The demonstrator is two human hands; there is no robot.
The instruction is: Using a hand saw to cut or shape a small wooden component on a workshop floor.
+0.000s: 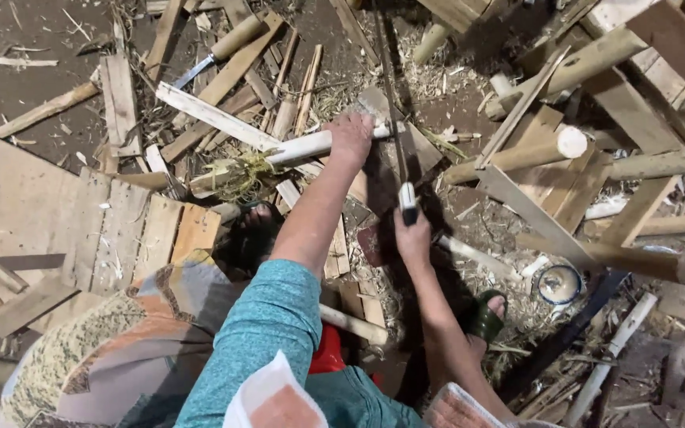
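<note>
Hands work one job: right hand is clamped on the handle of a long blade; left hand presses down on one pale stick lying across the ground. Keep that stick pinned and fingers off the blade's line. Two sandalled feet flank the work. Beyond, one knife lies among scrap boards.

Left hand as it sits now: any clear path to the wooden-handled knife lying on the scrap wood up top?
Probably not without letting go. The left hand is pressed on the pale peeled wooden pole, and the wooden-handled knife lies well beyond it, across the loose wooden slats. Nothing covers the knife itself.
</note>
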